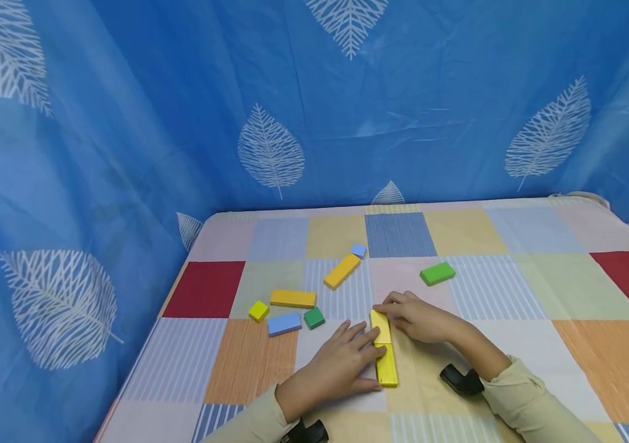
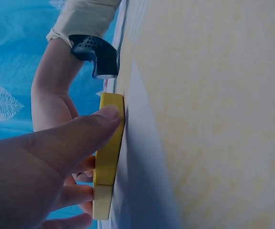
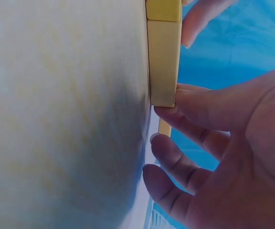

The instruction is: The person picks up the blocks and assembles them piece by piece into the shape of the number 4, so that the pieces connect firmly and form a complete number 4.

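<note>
Two yellow blocks lie end to end, running away from the person: a pale yellow block (image 1: 381, 330) at the far end and a brighter yellow block (image 1: 387, 371) nearer. From the left, my left hand (image 1: 336, 364) rests along the pair with fairly straight fingers. Its thumb (image 2: 110, 113) touches the brighter block, and its fingertips reach over both blocks near the joint. At the far end, my right hand (image 1: 423, 320) holds the pale block's corner between thumb and index finger (image 3: 168, 112), the other fingers loosely bent. Both blocks sit flat on the cloth.
Left of the hands lie a yellow cube (image 1: 259, 311), two orange blocks (image 1: 293, 299), a blue block (image 1: 284, 324) and a dark green cube (image 1: 314, 318). A small blue cube (image 1: 358, 250) is farther back. A green block (image 1: 438, 274) lies beyond the right hand on the patchwork cloth (image 1: 524, 363).
</note>
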`<state>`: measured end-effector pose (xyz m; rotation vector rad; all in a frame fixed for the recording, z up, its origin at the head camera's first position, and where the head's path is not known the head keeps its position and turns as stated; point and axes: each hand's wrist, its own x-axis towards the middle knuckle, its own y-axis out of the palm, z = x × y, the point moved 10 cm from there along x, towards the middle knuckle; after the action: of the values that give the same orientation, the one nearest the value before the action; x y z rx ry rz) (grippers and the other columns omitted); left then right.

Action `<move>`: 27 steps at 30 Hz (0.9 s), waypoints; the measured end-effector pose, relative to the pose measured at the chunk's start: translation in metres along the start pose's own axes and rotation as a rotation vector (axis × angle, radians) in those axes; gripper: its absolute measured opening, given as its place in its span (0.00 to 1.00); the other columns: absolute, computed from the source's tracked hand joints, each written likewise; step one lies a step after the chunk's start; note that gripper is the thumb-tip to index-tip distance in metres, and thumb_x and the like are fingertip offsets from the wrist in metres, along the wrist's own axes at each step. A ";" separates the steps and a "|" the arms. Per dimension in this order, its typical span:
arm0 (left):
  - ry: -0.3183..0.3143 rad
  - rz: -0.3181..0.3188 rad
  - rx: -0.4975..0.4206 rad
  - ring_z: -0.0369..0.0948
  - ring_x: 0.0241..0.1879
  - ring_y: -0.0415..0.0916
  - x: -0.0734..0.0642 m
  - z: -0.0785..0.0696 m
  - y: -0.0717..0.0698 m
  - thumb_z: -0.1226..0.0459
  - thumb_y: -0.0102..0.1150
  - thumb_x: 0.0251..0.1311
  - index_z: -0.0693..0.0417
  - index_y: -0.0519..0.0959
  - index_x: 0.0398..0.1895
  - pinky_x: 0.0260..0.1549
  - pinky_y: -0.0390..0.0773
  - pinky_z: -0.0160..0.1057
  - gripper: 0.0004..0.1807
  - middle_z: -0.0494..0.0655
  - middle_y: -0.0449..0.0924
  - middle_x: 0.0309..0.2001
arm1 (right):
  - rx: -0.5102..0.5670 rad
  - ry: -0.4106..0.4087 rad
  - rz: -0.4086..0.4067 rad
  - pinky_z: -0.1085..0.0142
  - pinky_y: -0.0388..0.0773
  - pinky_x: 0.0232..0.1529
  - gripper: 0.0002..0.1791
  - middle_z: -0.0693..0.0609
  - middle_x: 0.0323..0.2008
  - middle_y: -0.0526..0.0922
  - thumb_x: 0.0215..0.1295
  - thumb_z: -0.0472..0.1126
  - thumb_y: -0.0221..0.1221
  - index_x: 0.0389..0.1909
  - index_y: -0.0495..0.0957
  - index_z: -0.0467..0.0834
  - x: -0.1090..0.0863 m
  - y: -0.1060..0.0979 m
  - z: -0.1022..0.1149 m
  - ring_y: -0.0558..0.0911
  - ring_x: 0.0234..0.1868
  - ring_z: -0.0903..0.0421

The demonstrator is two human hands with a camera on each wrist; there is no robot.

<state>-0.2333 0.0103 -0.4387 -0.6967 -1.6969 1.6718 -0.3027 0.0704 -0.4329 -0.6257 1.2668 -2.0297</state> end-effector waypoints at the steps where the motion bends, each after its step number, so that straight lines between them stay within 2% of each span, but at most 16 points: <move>1: -0.001 0.002 -0.001 0.47 0.64 0.62 0.000 0.000 0.000 0.39 0.54 0.52 0.40 0.73 0.57 0.60 0.64 0.50 0.30 0.46 0.66 0.64 | 0.004 0.001 0.000 0.58 0.71 0.44 0.20 0.49 0.46 0.76 0.61 0.29 0.51 0.56 0.73 0.38 0.000 0.000 0.000 0.72 0.46 0.52; 18: 0.002 -0.008 0.010 0.46 0.63 0.64 -0.001 0.001 0.000 0.39 0.53 0.53 0.40 0.73 0.56 0.59 0.66 0.48 0.30 0.45 0.66 0.64 | 0.021 0.037 0.022 0.62 0.71 0.42 0.21 0.49 0.46 0.75 0.61 0.30 0.51 0.56 0.72 0.38 0.001 0.002 -0.004 0.70 0.43 0.56; 27: -0.011 0.001 0.012 0.46 0.63 0.64 -0.001 0.000 0.000 0.39 0.53 0.52 0.40 0.73 0.57 0.59 0.66 0.47 0.30 0.45 0.66 0.64 | 0.008 0.028 0.013 0.59 0.71 0.44 0.20 0.49 0.47 0.76 0.62 0.31 0.51 0.55 0.73 0.39 0.000 -0.001 -0.002 0.72 0.45 0.53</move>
<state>-0.2330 0.0096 -0.4392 -0.6843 -1.6936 1.6883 -0.3047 0.0718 -0.4332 -0.5854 1.2755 -2.0388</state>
